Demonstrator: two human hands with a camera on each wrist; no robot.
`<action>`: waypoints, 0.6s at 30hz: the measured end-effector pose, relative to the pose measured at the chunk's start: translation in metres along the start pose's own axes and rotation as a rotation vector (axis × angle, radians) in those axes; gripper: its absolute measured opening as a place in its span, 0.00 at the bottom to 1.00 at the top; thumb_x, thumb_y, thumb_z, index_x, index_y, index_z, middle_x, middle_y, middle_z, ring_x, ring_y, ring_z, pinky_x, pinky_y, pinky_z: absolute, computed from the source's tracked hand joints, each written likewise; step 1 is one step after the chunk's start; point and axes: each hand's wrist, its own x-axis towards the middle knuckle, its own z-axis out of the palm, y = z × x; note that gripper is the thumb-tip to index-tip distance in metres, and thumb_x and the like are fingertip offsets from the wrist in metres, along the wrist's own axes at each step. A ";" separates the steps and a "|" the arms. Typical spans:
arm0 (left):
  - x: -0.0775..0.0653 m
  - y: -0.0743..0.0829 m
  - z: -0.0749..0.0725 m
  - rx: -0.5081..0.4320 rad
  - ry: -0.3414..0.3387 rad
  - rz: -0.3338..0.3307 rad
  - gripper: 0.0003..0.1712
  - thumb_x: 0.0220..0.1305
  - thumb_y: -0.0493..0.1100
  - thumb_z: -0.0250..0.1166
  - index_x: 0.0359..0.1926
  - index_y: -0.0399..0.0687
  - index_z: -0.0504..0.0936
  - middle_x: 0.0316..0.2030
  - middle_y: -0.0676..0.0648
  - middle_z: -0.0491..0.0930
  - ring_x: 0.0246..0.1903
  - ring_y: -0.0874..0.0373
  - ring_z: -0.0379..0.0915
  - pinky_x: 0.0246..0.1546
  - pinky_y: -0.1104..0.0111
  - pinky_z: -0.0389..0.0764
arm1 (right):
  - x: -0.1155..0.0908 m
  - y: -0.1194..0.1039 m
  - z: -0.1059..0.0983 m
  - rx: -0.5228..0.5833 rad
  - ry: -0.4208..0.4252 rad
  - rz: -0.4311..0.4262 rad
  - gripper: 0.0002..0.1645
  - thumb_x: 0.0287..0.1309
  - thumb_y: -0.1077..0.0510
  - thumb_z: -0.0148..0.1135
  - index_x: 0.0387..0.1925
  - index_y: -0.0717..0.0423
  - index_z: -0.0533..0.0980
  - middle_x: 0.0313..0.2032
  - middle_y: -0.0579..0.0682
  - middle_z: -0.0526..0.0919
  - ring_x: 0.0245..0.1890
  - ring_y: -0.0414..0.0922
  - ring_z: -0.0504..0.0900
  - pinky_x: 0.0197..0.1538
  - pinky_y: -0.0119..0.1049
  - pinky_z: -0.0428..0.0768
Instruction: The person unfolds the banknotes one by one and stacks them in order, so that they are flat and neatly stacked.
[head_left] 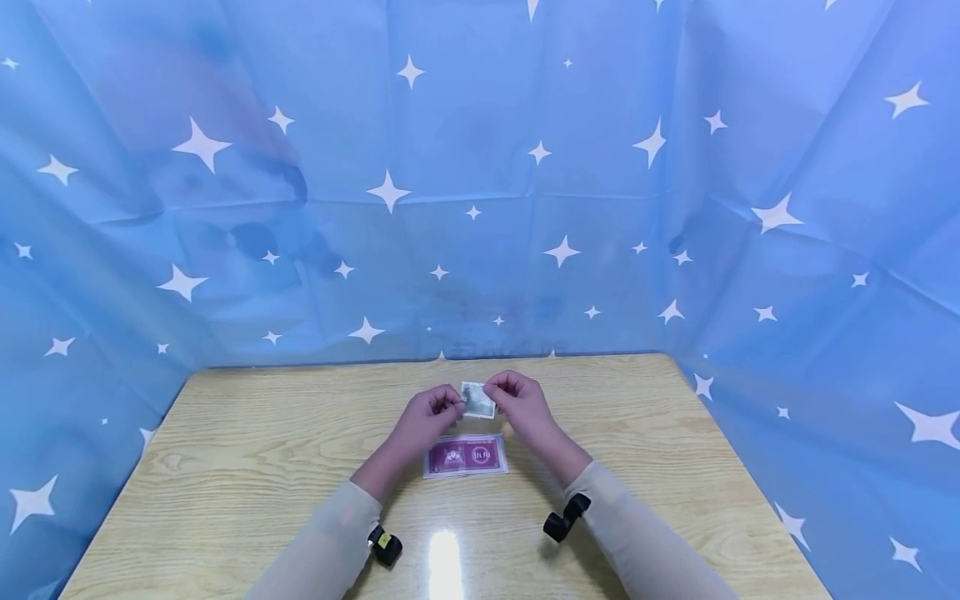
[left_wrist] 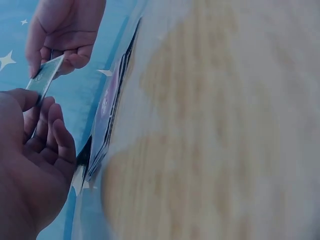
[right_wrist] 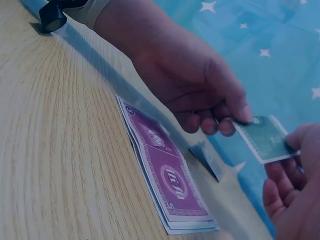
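Note:
A small green paper with a white border (head_left: 478, 400), like a folded play banknote, is held up between both hands. My left hand (head_left: 429, 418) pinches its left edge between thumb and fingers. At the opposite edge, the thumb and fingers of my right hand (head_left: 522, 407) grip it too. Just in front of the hands, a small stack of purple play banknotes (head_left: 466, 456) lies on the table, its layered edges showing in the right wrist view. Beyond that stack, a dark bluish piece of paper (right_wrist: 206, 160) shows below the left fingers.
The stack and hands are over a light wood-grain table (head_left: 285, 467). A blue cloth with white stars (head_left: 480, 167) hangs behind the table and along both sides. Black wrist cameras (head_left: 386, 547) sit on the sleeves, and a bright light reflection lies near the front.

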 end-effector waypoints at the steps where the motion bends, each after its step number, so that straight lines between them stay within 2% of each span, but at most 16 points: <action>1: -0.001 0.000 0.000 0.016 -0.015 0.010 0.07 0.82 0.43 0.67 0.43 0.46 0.84 0.33 0.48 0.79 0.34 0.54 0.74 0.37 0.67 0.78 | 0.000 0.000 0.000 -0.004 -0.009 -0.003 0.07 0.75 0.60 0.71 0.43 0.63 0.85 0.34 0.48 0.83 0.34 0.44 0.78 0.39 0.37 0.82; 4: -0.003 0.000 0.000 0.052 -0.044 0.029 0.09 0.82 0.45 0.67 0.42 0.47 0.82 0.33 0.49 0.77 0.33 0.56 0.71 0.37 0.68 0.76 | -0.001 -0.001 -0.001 -0.015 -0.043 -0.006 0.07 0.74 0.59 0.71 0.44 0.61 0.85 0.35 0.49 0.84 0.34 0.45 0.78 0.39 0.36 0.82; 6: -0.004 0.001 0.000 0.046 -0.045 0.026 0.09 0.82 0.47 0.67 0.43 0.48 0.82 0.34 0.46 0.78 0.34 0.56 0.71 0.37 0.67 0.77 | -0.001 0.000 0.000 -0.028 -0.075 -0.005 0.06 0.75 0.59 0.71 0.44 0.59 0.86 0.35 0.49 0.85 0.34 0.45 0.79 0.39 0.35 0.82; 11: -0.004 0.006 0.000 -0.060 0.009 -0.008 0.06 0.83 0.44 0.66 0.50 0.47 0.87 0.39 0.39 0.82 0.36 0.55 0.76 0.40 0.67 0.83 | -0.004 0.001 0.001 -0.066 -0.152 -0.008 0.06 0.76 0.59 0.70 0.44 0.58 0.87 0.34 0.47 0.86 0.32 0.43 0.79 0.39 0.35 0.80; 14: -0.004 0.009 0.000 -0.091 0.039 -0.021 0.05 0.82 0.41 0.66 0.50 0.45 0.87 0.38 0.42 0.82 0.35 0.55 0.76 0.39 0.67 0.83 | -0.006 0.001 0.002 -0.078 -0.167 -0.022 0.06 0.76 0.59 0.70 0.45 0.59 0.87 0.32 0.46 0.85 0.30 0.43 0.77 0.37 0.34 0.78; 18: -0.004 0.011 0.001 -0.075 0.056 -0.029 0.04 0.82 0.40 0.66 0.49 0.46 0.87 0.37 0.47 0.81 0.35 0.55 0.76 0.38 0.68 0.83 | -0.009 0.000 0.003 -0.077 -0.154 -0.045 0.06 0.75 0.60 0.71 0.45 0.61 0.86 0.31 0.46 0.83 0.29 0.42 0.76 0.36 0.33 0.78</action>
